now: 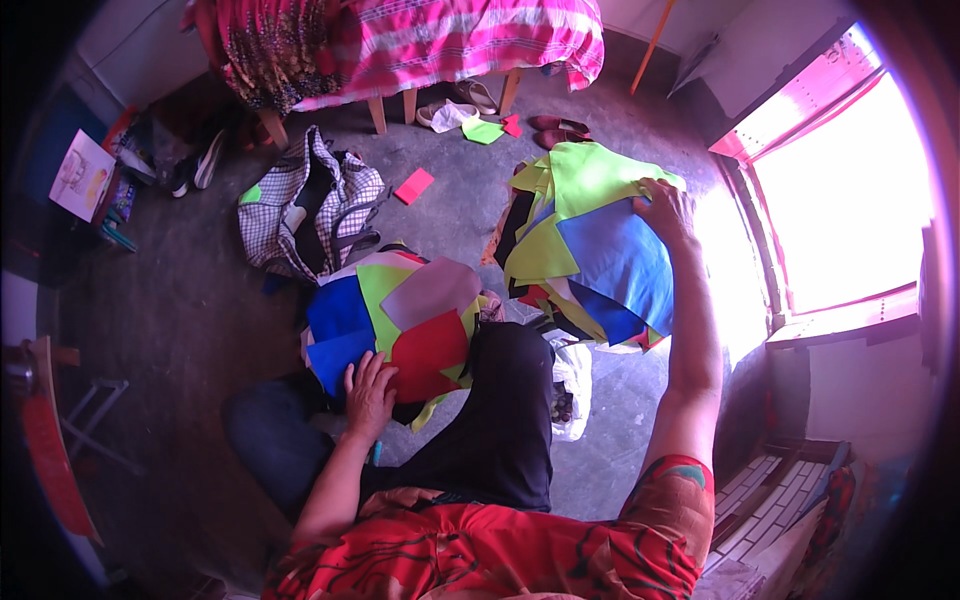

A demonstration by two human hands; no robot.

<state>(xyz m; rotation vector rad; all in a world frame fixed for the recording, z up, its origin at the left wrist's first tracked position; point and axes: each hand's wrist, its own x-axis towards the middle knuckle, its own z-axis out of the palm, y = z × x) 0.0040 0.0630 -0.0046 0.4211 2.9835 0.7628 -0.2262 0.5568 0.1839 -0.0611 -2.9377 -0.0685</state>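
Two heaps of flat, coloured cloth pieces lie before me. My left hand (369, 395) rests with its fingers spread on the near heap, at the border of a blue piece (340, 310) and a red piece (430, 358). Lime-green (376, 290) and mauve (432, 292) pieces lie beside them. Reaching out to the right, my right hand (664, 212) has its fingers bent on the edge of a lime-green cloth piece (592, 180) atop the other heap. Below that piece spreads a larger blue one (618, 258), with more lime, black and red edges under it.
A checked bag (270, 225) sags open on the floor beyond the near heap. A pink-red scrap (413, 186), a lime scrap (483, 130) and dark red shoes (560, 130) lie farther off, near a bed (450, 50). Beside my knee is a white plastic bag (573, 390).
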